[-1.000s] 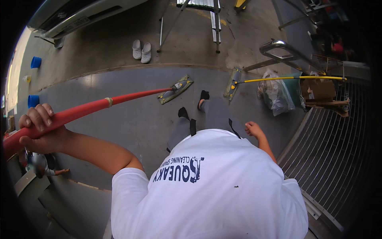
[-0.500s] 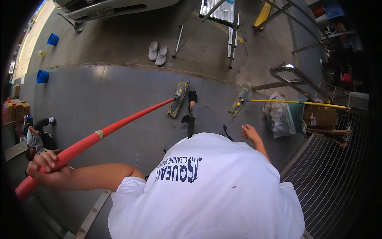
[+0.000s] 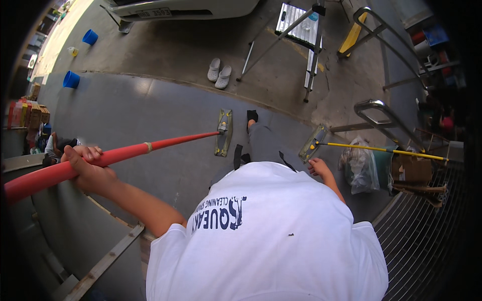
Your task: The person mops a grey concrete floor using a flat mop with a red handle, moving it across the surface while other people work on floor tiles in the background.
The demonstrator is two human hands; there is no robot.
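Observation:
My left hand (image 3: 95, 174) is wrapped round the thick end of a red pole (image 3: 173, 142). It runs across to a flat mop head (image 3: 219, 145) with a grey-green pad, which lies on the grey floor left of my foot (image 3: 252, 116). My right hand (image 3: 316, 167) hangs beside my right hip, fingers loosely bent and holding nothing visible. Close beyond it a second flat mop head (image 3: 308, 146) rests on the floor. Its yellow pole (image 3: 369, 148) reaches right, over a plastic bag and a cardboard box.
A clear plastic bag (image 3: 362, 173) and a cardboard box (image 3: 412, 171) stand on the right, beside a metal grating (image 3: 411, 246). Farther off are a stepladder (image 3: 298, 25), grey clogs (image 3: 222, 78), blue buckets (image 3: 71, 79) and a car (image 3: 186, 11). At far left a person (image 3: 52, 146) is partly hidden.
My left hand has moved forward and right, bringing the red pole nearer level. The mop head has slid left over the floor and turned straighter. My view has shifted, too.

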